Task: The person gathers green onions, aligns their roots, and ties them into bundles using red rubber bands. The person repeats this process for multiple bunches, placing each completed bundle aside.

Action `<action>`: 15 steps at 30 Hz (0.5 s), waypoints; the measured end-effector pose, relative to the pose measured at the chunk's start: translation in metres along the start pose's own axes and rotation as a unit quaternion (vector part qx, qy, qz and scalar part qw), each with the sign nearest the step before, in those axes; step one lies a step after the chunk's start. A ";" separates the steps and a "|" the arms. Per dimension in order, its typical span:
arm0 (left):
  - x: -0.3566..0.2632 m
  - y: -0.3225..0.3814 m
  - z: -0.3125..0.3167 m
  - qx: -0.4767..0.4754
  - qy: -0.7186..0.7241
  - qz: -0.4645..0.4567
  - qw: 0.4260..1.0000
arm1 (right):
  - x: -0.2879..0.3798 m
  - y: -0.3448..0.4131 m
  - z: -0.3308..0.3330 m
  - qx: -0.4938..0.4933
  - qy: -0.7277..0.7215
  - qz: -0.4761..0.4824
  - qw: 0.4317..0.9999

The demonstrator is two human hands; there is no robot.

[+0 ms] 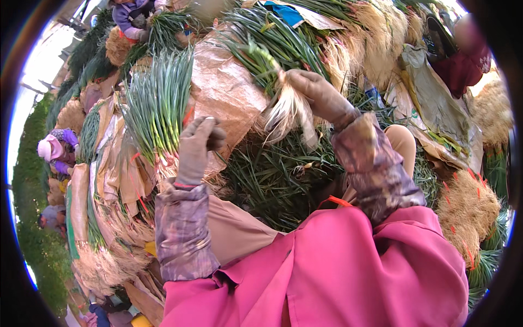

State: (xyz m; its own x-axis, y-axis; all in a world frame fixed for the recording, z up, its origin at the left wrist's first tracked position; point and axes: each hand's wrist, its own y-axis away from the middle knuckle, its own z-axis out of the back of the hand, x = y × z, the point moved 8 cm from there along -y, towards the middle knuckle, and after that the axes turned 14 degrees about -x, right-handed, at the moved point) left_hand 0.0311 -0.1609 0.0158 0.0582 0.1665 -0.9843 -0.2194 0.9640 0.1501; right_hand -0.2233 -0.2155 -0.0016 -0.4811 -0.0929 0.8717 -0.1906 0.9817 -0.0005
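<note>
My right hand (320, 96), in a dirty work glove, grips a small bunch of spring onions (282, 77) near its base. Pale roots (288, 112) hang below the fingers, and the blurred leaves point up and left. My left hand (200, 147), also gloved, is raised with curled fingers; whether something thin is between them cannot be made out. Just left of it, partly hidden, a large bundle of spring onions (159, 114) lies with green leaves upward and pinkish bases by my wrist. A brown woven plastic sheet (224, 77) spreads between the hands.
Loose green leaves (282, 180) cover the ground between my knees. More spring onions (273, 41) lie beyond my right hand. Tied bundles with roots outward (468, 212) are stacked at right. Co-workers (130, 20) sit at upper left, left (59, 149) and upper right (461, 69).
</note>
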 end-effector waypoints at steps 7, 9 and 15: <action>0.033 -0.004 -0.093 0.149 0.077 0.089 0.982 | -0.036 0.030 0.012 -0.040 0.169 -0.019 0.985; 0.043 -0.014 -0.085 0.078 0.059 0.103 0.990 | -0.051 0.048 0.013 -0.005 0.229 -0.042 0.972; 0.042 -0.022 -0.080 0.106 0.045 0.052 0.992 | -0.048 0.026 0.060 -0.156 0.558 0.036 0.814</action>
State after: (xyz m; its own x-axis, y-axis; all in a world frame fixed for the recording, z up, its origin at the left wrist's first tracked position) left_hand -0.0391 -0.1915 -0.0362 -0.0440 0.2581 -0.9651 -0.0086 0.9659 0.2587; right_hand -0.2565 -0.1957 -0.0727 0.6298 0.0045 0.7767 0.1148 0.9885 -0.0988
